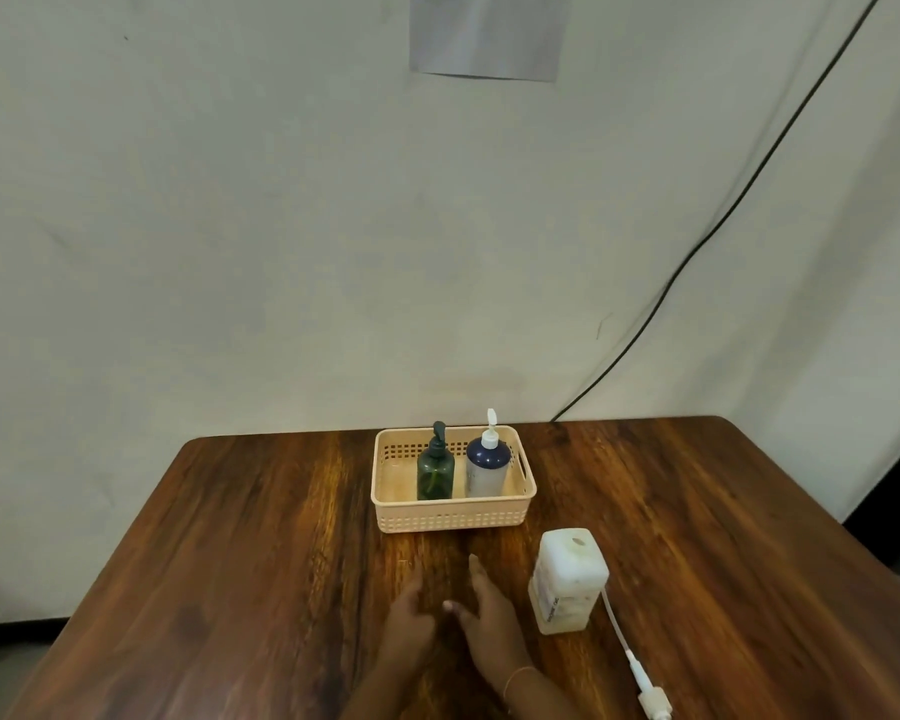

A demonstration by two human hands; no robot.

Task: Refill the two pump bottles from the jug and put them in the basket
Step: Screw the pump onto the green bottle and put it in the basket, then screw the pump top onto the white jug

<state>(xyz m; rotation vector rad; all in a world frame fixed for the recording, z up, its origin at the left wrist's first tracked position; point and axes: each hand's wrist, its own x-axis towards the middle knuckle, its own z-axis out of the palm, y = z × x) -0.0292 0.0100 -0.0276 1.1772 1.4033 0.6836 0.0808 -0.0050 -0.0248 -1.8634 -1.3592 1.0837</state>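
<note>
A peach plastic basket stands at the far middle of the wooden table. Inside it stand a dark green pump bottle on the left and a white bottle with a navy top and white pump on the right, both upright. A white square jug with an open hole on top stands on the table in front and to the right of the basket. My left hand and my right hand hover low over the table, just left of the jug, both holding nothing, fingers apart.
A white pump head with its long tube lies on the table to the right of the jug, near the front edge. A black cable runs down the wall to the table's back edge. A grey sheet hangs on the wall.
</note>
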